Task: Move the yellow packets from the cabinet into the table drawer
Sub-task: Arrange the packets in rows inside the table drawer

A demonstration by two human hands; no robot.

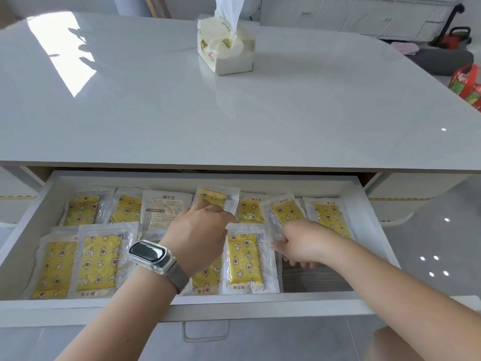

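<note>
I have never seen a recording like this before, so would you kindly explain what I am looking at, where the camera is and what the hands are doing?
There is no machine here: a person is working with two bare hands. The single picture comes from a camera worn on the head, looking forward and down.

In front is a white table with a tissue pack on top. Its drawer is pulled open and holds many yellow packets in clear wrappers, laid in rows; one lies printed side up.

The left hand, with a watch on its wrist, holds one packet at the back row. The right hand pinches another packet by its lower edge, tilted.
</note>
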